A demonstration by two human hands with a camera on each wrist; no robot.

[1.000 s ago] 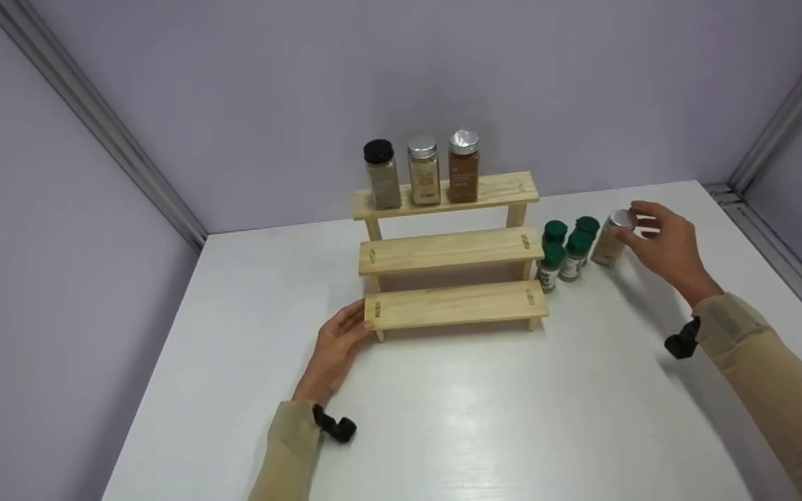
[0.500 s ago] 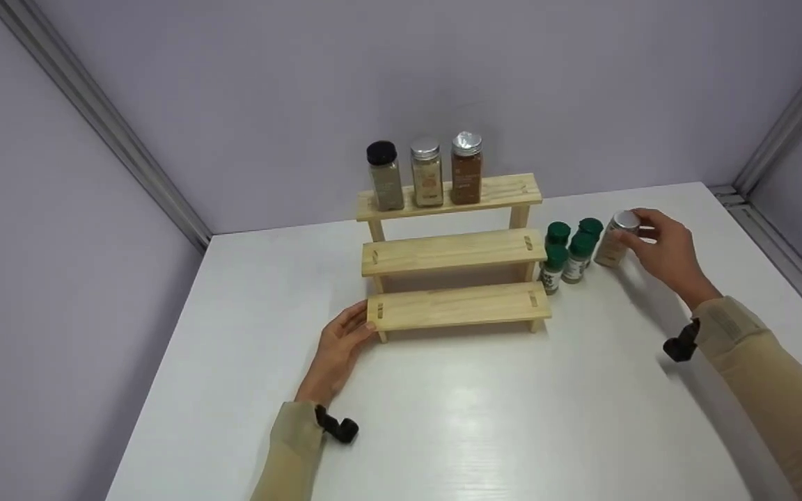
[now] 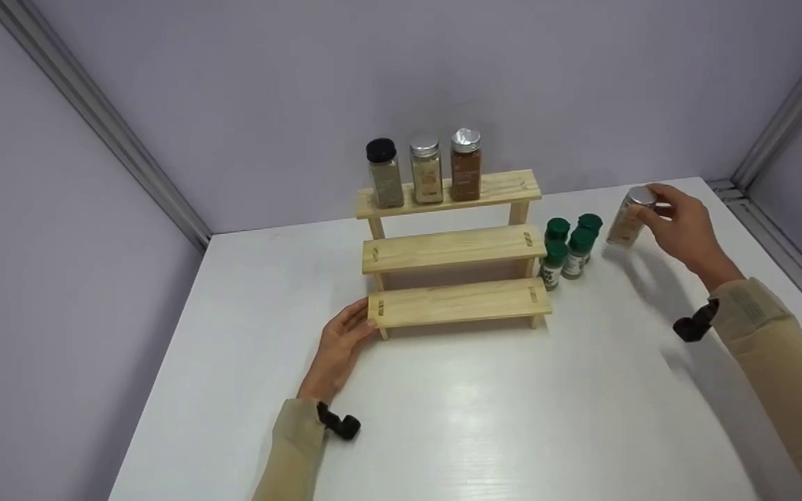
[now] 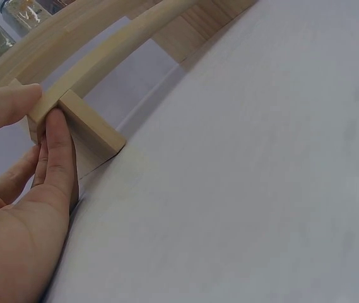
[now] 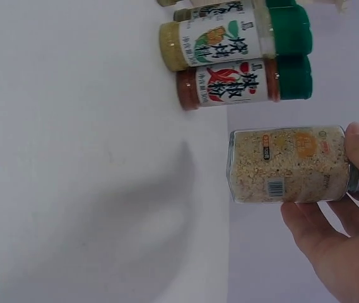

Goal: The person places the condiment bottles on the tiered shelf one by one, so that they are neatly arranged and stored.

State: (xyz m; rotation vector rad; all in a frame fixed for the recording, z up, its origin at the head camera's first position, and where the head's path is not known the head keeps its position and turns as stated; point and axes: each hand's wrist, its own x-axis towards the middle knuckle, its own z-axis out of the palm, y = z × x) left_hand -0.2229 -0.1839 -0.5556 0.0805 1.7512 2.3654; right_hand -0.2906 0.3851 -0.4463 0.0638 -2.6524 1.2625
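Observation:
My right hand (image 3: 685, 226) pinches the upper part of a glass spice jar (image 3: 629, 217) with a silver lid. Pale, grainy seasoning fills this jar, seen large in the right wrist view (image 5: 289, 165), and it hangs above the table with its shadow beneath. My left hand (image 3: 338, 341) grips the left end of the lowest step of a three-tier wooden rack (image 3: 457, 304). In the left wrist view the thumb (image 4: 15, 104) lies on top of the board and the fingers reach below. Three jars stand on the top tier: one black-capped (image 3: 386, 174), one pale silver-capped (image 3: 427, 170), one red-brown (image 3: 466, 165).
Several small green-capped spice bottles (image 3: 574, 254) cluster on the white table (image 3: 484, 417), just right of the rack and left of the held jar. A pale wall (image 3: 289, 104) rises behind the rack. Metal frame posts (image 3: 791, 104) stand at the corners.
The right hand has lifted the spice jar off the table, moving it up and slightly right, away from the green-capped bottles. The left hand keeps its hold on the rack.

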